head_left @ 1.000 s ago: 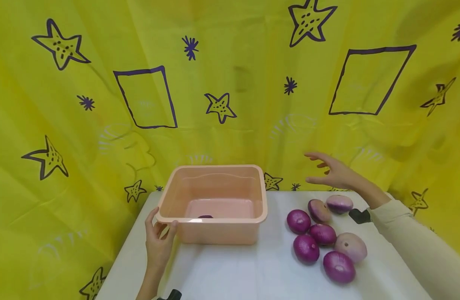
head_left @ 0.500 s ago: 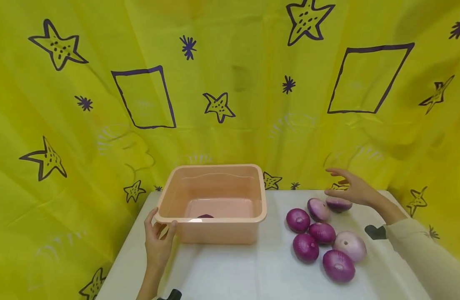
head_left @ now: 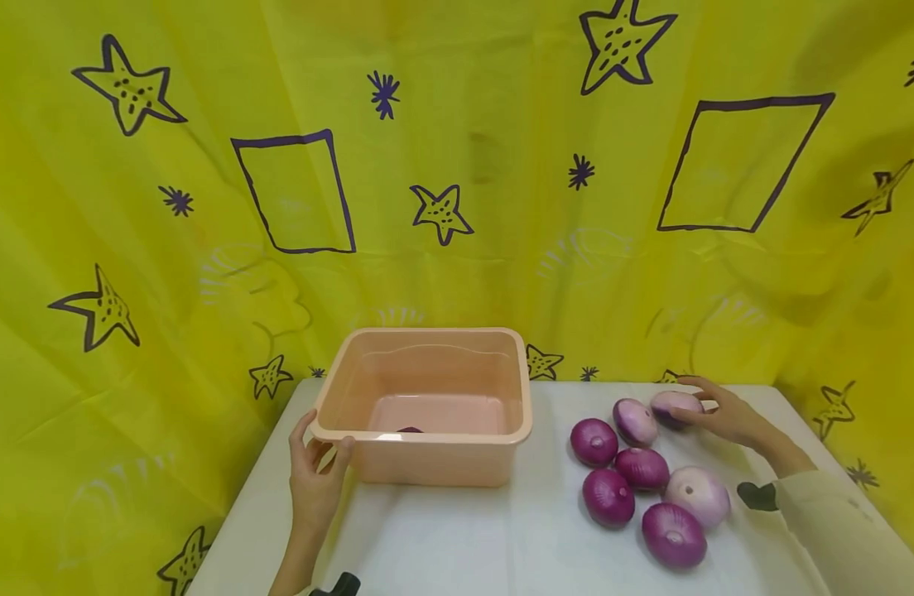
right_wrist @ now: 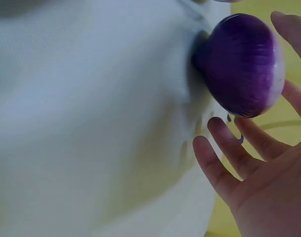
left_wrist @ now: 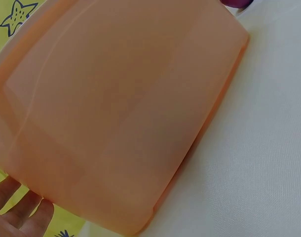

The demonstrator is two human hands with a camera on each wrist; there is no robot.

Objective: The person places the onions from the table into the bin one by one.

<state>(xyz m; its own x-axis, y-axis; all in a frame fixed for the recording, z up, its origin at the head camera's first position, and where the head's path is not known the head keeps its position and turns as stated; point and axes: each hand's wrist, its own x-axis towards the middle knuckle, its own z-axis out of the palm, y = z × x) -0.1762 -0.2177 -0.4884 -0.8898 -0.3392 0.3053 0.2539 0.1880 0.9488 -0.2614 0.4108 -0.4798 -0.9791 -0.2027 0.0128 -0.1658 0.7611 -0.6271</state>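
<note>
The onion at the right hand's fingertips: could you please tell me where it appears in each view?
Head: the onion lies far right at the table's back, by the right hand.
Left wrist: not in it.
Right wrist: upper right.
Shared landmark: white table.

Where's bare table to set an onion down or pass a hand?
Free: the strip between the tub and the onion cluster, and the near stretch of table in front of the tub. Crowded: the right side, where seven onions sit close and the right hand reaches the far one.
</note>
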